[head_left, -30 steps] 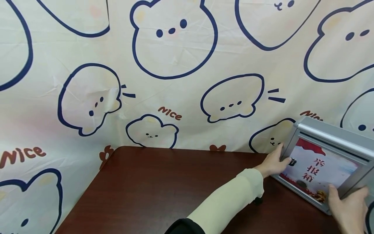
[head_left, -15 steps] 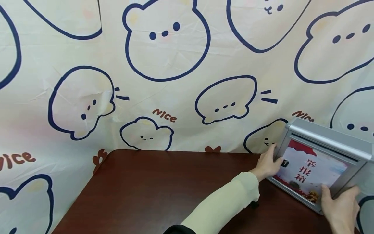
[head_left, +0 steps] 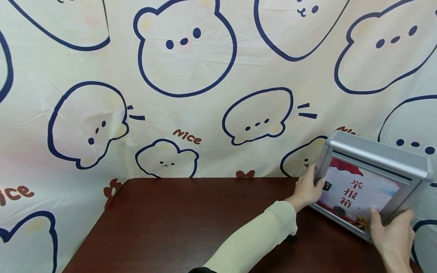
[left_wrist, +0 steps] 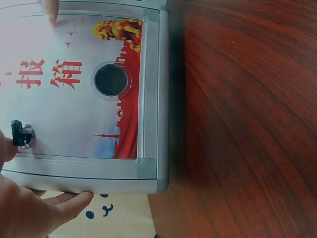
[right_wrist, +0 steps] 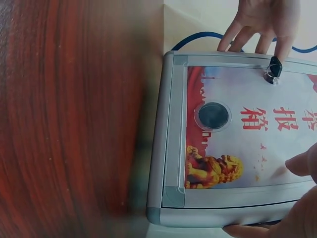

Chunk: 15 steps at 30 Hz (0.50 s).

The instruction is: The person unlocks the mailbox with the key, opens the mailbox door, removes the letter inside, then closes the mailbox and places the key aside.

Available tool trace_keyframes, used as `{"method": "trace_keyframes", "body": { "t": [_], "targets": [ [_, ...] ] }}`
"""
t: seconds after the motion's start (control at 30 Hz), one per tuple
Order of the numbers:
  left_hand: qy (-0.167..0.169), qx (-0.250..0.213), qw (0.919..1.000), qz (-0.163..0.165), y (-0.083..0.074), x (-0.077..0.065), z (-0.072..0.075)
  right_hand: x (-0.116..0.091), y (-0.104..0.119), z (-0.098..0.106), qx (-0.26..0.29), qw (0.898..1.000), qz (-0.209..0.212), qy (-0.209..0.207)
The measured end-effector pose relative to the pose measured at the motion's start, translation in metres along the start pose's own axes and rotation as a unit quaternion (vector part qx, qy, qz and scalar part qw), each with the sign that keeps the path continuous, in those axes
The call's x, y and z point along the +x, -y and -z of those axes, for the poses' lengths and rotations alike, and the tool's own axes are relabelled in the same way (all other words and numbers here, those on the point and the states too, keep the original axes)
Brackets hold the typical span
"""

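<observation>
A silver-framed report box (head_left: 370, 195) with red Chinese lettering leans back at the right of the table in the head view. My left hand (head_left: 305, 191) grips its left side, thumb on the front near a small key (left_wrist: 18, 134) in the lock. On the opposite side my right hand (head_left: 392, 233) holds the box, its thumb over the front panel. A dark round disc (right_wrist: 214, 116) shows low on the panel in both wrist views. The box's back is hidden, and whether its base touches the table I cannot tell.
The dark brown wooden table (head_left: 191, 220) stretches left from the box. Behind it hangs a pale cloth (head_left: 184, 117) printed with blue-outlined bears. A small black object (head_left: 292, 239), partly hidden, lies by the left sleeve (head_left: 256, 242).
The head view has turned a little to the right, so box, hands and table appear farther left. Both hands keep their hold on the box, whose tilt looks about the same.
</observation>
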State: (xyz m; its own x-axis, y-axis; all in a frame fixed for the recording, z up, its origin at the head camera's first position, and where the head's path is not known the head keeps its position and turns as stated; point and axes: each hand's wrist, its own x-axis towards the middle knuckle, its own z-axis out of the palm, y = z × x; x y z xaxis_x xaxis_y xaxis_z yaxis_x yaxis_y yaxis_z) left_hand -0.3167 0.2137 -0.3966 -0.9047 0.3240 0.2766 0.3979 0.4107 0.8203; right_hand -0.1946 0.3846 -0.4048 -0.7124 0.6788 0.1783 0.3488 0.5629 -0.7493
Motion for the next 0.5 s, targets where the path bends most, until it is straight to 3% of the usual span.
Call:
{"method": "trace_keyframes", "body": {
  "t": [0.27, 0.5],
  "targets": [
    [-0.006, -0.013, 0.9998, -0.014, 0.002, -0.008, 0.011, -0.008, 0.011, 0.004, 0.022, 1.000, 0.014, -0.004],
    [-0.024, -0.036, 0.9987, -0.027, 0.012, -0.016, 0.042, -0.015, 0.028, -0.006, 0.033, 0.997, 0.068, -0.009]
  ]
}}
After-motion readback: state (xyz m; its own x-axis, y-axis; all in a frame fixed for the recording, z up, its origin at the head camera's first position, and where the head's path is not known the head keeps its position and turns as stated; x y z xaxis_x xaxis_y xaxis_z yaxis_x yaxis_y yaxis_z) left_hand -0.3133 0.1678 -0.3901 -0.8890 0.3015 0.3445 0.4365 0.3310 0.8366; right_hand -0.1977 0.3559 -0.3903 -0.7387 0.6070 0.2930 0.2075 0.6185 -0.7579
